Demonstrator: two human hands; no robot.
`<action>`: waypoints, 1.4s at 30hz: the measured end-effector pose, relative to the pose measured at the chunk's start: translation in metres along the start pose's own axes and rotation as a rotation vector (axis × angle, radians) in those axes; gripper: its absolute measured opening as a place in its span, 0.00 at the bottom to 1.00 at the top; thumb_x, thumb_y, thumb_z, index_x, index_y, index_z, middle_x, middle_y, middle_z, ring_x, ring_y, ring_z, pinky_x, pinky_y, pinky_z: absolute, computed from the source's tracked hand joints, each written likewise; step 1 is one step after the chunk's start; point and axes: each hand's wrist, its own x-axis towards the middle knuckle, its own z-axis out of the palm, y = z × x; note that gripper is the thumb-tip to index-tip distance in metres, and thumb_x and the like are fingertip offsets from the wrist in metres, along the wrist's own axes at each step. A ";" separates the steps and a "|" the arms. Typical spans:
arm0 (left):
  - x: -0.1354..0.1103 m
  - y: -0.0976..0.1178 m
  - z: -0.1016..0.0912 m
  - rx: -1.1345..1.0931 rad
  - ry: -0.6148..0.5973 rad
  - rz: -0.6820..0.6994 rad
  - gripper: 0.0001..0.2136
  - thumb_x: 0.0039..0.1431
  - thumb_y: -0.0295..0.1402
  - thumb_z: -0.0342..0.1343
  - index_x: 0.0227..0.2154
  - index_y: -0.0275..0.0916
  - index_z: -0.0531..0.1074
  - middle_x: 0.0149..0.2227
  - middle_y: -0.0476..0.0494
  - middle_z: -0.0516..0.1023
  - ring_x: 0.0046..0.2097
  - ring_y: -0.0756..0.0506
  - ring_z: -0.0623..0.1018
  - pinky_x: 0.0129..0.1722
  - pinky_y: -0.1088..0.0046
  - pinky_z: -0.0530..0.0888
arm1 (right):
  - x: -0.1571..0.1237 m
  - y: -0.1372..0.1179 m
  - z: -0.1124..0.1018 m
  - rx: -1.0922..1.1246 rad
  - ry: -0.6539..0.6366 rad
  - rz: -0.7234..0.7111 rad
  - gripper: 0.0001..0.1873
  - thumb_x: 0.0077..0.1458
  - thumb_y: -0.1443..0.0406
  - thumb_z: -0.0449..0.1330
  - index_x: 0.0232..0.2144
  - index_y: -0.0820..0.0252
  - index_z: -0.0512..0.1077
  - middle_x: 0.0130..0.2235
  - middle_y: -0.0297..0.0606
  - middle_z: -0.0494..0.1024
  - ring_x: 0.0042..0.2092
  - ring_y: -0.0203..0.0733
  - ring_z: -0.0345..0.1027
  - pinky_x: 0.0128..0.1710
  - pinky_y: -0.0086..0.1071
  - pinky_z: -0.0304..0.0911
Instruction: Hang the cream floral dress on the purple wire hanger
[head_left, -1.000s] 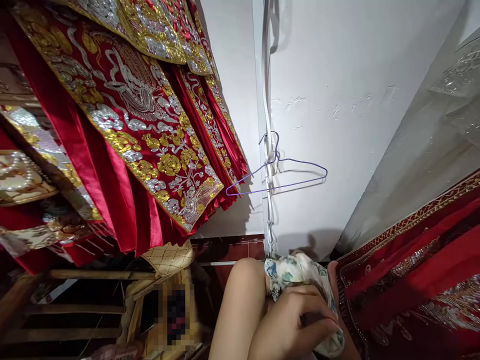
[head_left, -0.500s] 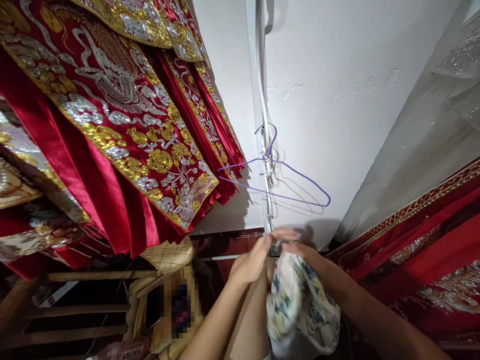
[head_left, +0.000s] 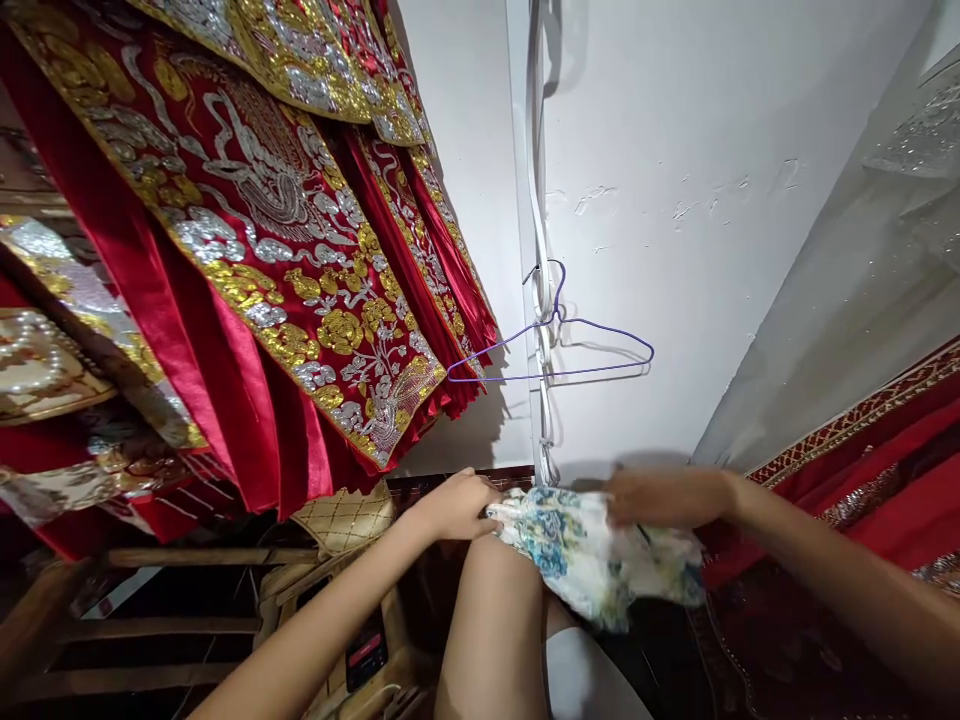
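A white cloth with a blue and green flower print (head_left: 600,555) is stretched between both hands, just above my bare knee (head_left: 495,600). My left hand (head_left: 457,505) is closed on the cloth's left edge. My right hand (head_left: 660,497) grips its upper right part and is blurred by motion. A purple wire hanger (head_left: 551,345) hangs empty on a hook on the white wall, a little above the hands.
Red garments with gold and silver embroidery (head_left: 262,230) hang at the left and reach low. More red embroidered cloth (head_left: 847,470) lies at the right. A wooden rack (head_left: 135,590) and a woven basket (head_left: 341,520) stand below left. White cables (head_left: 538,250) run down the wall corner.
The hands have moved apart and spread the flowered cloth out sideways; half a second ago they were together at its top while it hung bunched. The hanger has swung back level.
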 end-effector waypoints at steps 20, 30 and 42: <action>-0.032 0.034 -0.055 -1.003 0.745 -0.201 0.19 0.62 0.51 0.57 0.27 0.39 0.67 0.24 0.52 0.64 0.26 0.50 0.63 0.29 0.74 0.62 | 0.055 0.051 -0.045 0.036 0.966 -0.158 0.14 0.54 0.55 0.56 0.23 0.58 0.68 0.25 0.31 0.67 0.30 0.40 0.61 0.32 0.31 0.55; -0.023 0.000 -0.064 0.135 0.390 -0.347 0.07 0.64 0.30 0.44 0.31 0.41 0.65 0.35 0.39 0.77 0.41 0.38 0.76 0.55 0.50 0.67 | 0.015 0.039 -0.037 -0.151 1.058 0.004 0.12 0.51 0.59 0.56 0.22 0.58 0.69 0.21 0.31 0.61 0.26 0.37 0.53 0.27 0.31 0.47; 0.038 0.027 -0.113 -0.250 0.854 -0.125 0.13 0.71 0.37 0.45 0.53 0.38 0.65 0.44 0.41 0.77 0.43 0.43 0.77 0.47 0.66 0.71 | 0.016 0.029 -0.011 0.008 0.836 -0.033 0.15 0.53 0.61 0.55 0.36 0.57 0.80 0.29 0.35 0.78 0.31 0.42 0.66 0.30 0.31 0.58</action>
